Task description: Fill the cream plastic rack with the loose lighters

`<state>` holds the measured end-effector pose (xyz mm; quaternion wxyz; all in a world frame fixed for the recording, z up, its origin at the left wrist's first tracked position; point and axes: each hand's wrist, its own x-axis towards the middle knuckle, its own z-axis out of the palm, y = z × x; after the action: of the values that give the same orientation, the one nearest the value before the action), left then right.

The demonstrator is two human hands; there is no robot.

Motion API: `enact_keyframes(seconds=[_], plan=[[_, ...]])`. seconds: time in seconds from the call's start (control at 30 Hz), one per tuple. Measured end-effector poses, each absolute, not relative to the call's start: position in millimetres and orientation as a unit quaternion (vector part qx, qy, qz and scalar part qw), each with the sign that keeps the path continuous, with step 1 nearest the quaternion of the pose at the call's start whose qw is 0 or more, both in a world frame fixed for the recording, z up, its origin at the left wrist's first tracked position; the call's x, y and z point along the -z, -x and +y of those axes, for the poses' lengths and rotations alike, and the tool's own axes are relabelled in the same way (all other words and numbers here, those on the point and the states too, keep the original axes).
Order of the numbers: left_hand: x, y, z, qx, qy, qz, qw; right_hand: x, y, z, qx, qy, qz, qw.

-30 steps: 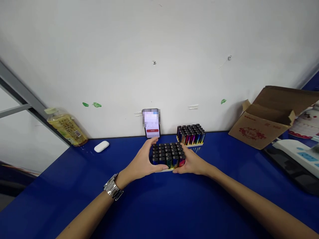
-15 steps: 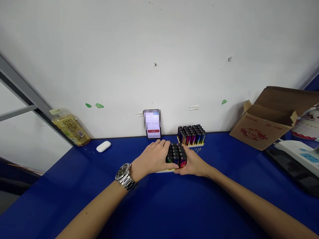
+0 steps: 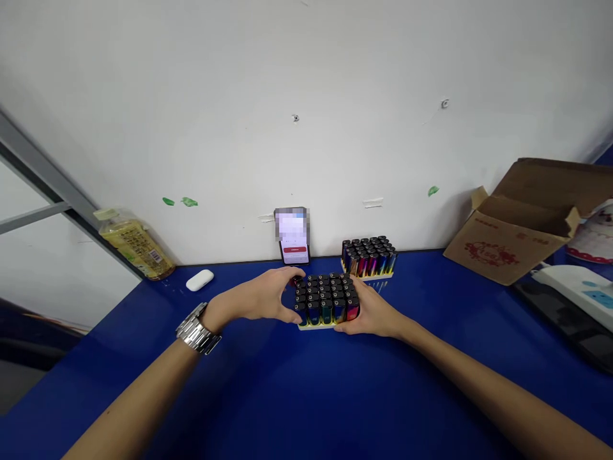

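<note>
Glossy, black-capped cylindrical lighters fill a pale tray, clasped between left hand and right hand.

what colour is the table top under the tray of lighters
Deep blue table top, seen best in the head view.

Around the near tray of lighters, the blue surface lies bare from 4 to 8 o'clock. At 12 o'clock a phone stands against the wall; at 1 o'clock a second tray of lighters sits just beside. A cardboard box blocks 2 o'clock, well apart.
</note>
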<state>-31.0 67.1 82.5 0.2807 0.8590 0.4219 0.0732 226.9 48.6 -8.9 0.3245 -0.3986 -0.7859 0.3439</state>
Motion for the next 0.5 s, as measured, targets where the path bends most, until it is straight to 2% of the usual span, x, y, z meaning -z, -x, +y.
enact_keyframes(seconds=[0.23,0.37,0.5], plan=[[-74,27,63,-0.135,-0.828,0.422,0.342,8,-227,48,-0.339,0.405,-0.787,0.319],[-67,37,61,-0.172,-0.775,0.429,0.432,10,-227,49,-0.325,0.402,-0.796,0.315],[-49,45,65,-0.261,-0.707,0.402,0.520,9,-227,49,-0.320,0.397,-0.801,0.314]])
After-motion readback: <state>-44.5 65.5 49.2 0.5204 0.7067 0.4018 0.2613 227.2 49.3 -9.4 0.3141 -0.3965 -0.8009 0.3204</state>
